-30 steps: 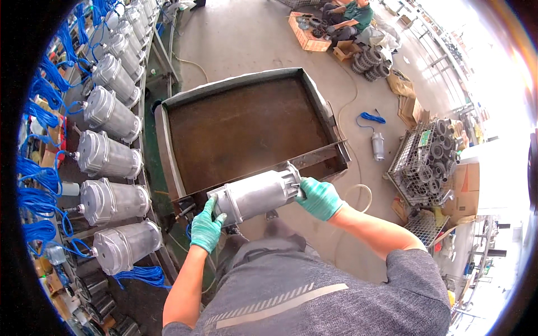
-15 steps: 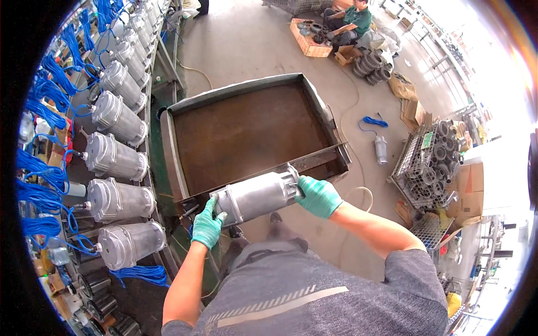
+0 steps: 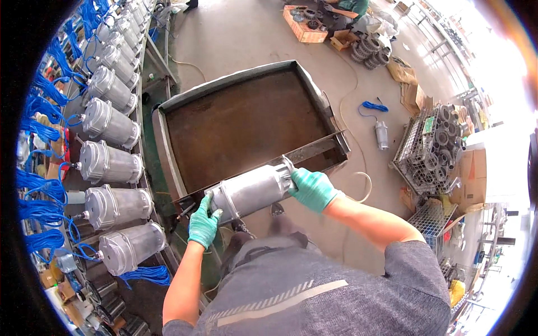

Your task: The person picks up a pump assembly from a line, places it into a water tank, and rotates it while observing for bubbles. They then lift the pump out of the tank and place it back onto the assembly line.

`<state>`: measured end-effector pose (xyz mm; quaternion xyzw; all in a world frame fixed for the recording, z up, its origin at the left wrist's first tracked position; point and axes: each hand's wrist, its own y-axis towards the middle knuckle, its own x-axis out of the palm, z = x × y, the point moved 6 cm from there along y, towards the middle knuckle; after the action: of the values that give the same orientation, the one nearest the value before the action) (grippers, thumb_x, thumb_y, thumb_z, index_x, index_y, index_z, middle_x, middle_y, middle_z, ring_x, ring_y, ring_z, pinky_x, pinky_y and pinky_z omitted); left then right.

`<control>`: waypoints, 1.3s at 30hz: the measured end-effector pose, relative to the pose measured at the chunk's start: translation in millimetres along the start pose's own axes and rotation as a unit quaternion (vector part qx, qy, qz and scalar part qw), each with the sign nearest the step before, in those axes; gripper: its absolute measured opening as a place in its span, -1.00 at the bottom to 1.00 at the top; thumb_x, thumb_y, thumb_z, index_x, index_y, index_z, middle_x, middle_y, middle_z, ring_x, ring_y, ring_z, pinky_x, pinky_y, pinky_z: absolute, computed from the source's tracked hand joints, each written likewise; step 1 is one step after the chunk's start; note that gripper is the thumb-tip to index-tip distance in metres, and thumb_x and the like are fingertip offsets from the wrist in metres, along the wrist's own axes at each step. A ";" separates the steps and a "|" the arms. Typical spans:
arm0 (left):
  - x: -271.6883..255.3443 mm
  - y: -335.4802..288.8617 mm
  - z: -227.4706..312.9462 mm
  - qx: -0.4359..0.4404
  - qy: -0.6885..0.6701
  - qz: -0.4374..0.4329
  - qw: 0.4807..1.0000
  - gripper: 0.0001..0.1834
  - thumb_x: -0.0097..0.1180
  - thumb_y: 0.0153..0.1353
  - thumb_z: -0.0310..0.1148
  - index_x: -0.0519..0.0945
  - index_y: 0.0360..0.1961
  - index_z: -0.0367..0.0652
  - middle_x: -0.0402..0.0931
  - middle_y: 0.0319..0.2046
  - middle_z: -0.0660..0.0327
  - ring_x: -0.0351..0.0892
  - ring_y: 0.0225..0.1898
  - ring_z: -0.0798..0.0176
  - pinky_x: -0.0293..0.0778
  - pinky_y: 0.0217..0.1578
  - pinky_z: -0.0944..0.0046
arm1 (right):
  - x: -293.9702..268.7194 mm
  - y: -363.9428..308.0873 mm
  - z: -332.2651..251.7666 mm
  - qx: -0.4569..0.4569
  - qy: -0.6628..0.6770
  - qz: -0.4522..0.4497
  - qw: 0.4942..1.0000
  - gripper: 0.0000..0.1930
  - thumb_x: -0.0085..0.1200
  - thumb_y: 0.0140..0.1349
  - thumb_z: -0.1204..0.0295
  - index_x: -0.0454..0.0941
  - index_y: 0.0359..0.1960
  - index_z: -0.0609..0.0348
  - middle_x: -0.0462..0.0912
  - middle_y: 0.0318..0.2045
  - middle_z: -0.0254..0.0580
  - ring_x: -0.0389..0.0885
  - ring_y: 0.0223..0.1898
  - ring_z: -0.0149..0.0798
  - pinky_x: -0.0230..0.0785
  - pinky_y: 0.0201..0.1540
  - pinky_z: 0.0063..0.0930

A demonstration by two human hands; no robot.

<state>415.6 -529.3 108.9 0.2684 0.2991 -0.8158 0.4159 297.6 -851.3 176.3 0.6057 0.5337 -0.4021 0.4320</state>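
Between my two green-gloved hands lies a silver metal motor housing [image 3: 249, 191], a ribbed cylinder held sideways over the near edge of a metal tank [image 3: 168, 147]. My left hand [image 3: 204, 224] grips its left end, thumb along the near side. The fingers of my right hand [image 3: 315, 189] are wrapped round the open, pronged right end, and part of that end is hidden by the glove. Brown, murky liquid or a rusty bottom shows inside the tank. Whether the housing rests on the tank's edge bar [image 3: 314, 150], I cannot tell.
At left, a rack carries a row of similar silver motor housings [image 3: 115, 207] with coiled blue cables [image 3: 42, 210]. On the right stand a wire basket of metal rings [image 3: 417, 151] and a cardboard box [image 3: 469, 176]. A small cylinder [image 3: 381, 135] and a hose [image 3: 367, 187] lie on the floor.
The view has shifted slightly, so the tank and rack sit a little differently in it. Both hands still hold the housing, which appears slightly further left.
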 end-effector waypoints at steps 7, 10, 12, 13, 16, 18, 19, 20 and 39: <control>-0.3 -2.3 -4.3 -0.004 -0.005 0.017 1.000 -0.27 0.31 0.28 -0.37 0.35 0.46 0.09 0.61 0.02 -0.29 0.64 0.08 -0.28 0.53 0.08 -0.05 | -33.4 2.7 -4.3 0.034 0.135 -0.011 0.990 -0.81 0.15 0.23 0.35 0.54 -0.25 0.20 0.65 -0.43 0.13 0.68 -0.40 0.19 0.53 -0.34 0.00; 3.1 -6.4 -0.5 -0.007 -0.008 0.023 1.000 -0.28 0.29 0.29 -0.40 0.33 0.47 0.09 0.61 0.06 -0.27 0.63 0.11 -0.26 0.52 0.12 -0.04 | -30.2 -14.6 27.8 0.050 0.193 -0.051 0.979 -0.83 0.11 0.25 0.39 0.52 -0.22 0.22 0.66 -0.31 0.20 0.67 -0.26 0.28 0.52 -0.19 0.04; 1.8 -6.6 7.4 -0.018 -0.017 0.015 1.000 -0.27 0.28 0.29 -0.41 0.33 0.47 0.08 0.60 0.09 -0.26 0.62 0.14 -0.24 0.50 0.15 -0.02 | -6.8 -27.5 78.0 -0.012 0.028 -0.132 0.991 -0.82 0.09 0.29 0.40 0.51 -0.16 0.21 0.69 -0.24 0.19 0.69 -0.24 0.24 0.53 -0.16 0.04; 2.5 -6.2 5.1 -0.010 -0.025 0.014 1.000 -0.27 0.28 0.30 -0.43 0.33 0.48 0.07 0.58 0.11 -0.26 0.60 0.17 -0.22 0.49 0.17 0.00 | -0.7 -32.0 99.8 -0.072 -0.101 -0.171 0.977 -0.81 0.07 0.32 0.38 0.50 -0.11 0.20 0.71 -0.21 0.19 0.70 -0.22 0.23 0.54 -0.13 0.05; 4.1 -4.1 -0.4 -0.007 -0.003 0.017 1.000 -0.25 0.31 0.29 -0.40 0.32 0.48 0.08 0.56 0.17 -0.23 0.58 0.22 -0.19 0.46 0.21 0.01 | -5.1 -33.2 203.1 0.264 0.029 -0.115 0.957 -0.74 -0.02 0.42 0.32 0.48 -0.01 0.23 0.73 -0.10 0.20 0.72 -0.10 0.22 0.56 -0.02 0.05; 7.9 -1.5 -6.9 -0.040 -0.034 0.002 0.999 -0.25 0.31 0.30 -0.42 0.31 0.49 0.10 0.55 0.21 -0.16 0.58 0.23 -0.12 0.45 0.24 0.05 | 1.9 -31.6 245.1 0.321 -0.062 -0.143 0.934 -0.74 -0.04 0.43 0.34 0.48 0.02 0.21 0.73 -0.10 0.19 0.72 -0.06 0.22 0.57 -0.03 0.06; 9.2 -1.5 -7.7 -0.049 -0.053 -0.001 0.997 -0.24 0.30 0.30 -0.42 0.31 0.50 0.10 0.55 0.22 -0.15 0.57 0.25 -0.09 0.44 0.25 0.06 | 8.6 -26.0 260.4 0.327 -0.075 -0.137 0.932 -0.74 -0.03 0.42 0.35 0.51 0.02 0.21 0.74 -0.10 0.18 0.73 -0.06 0.20 0.58 -0.02 0.05; 11.8 -1.2 -7.3 -0.059 -0.073 -0.005 0.996 -0.24 0.30 0.31 -0.43 0.30 0.50 0.11 0.55 0.23 -0.14 0.57 0.26 -0.06 0.43 0.26 0.07 | 20.9 -22.4 277.7 0.333 -0.090 -0.132 0.929 -0.74 -0.02 0.40 0.36 0.53 0.02 0.20 0.74 -0.11 0.16 0.74 -0.06 0.19 0.59 -0.02 0.04; -3.1 -26.2 6.3 -0.136 0.081 -0.028 0.987 -0.24 0.08 0.40 0.08 0.14 0.56 0.24 0.55 0.15 -0.22 0.57 0.12 -0.31 0.46 0.13 -0.13 | 52.7 -27.9 89.7 0.059 0.309 -0.081 0.946 -0.14 0.24 0.11 0.62 0.16 0.50 0.09 0.32 0.38 -0.10 0.40 0.32 -0.11 0.28 0.40 -0.27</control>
<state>393.9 -519.7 122.2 0.2662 0.4472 -0.7545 0.3998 273.1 -919.4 96.6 0.6794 0.6636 -0.2595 0.1750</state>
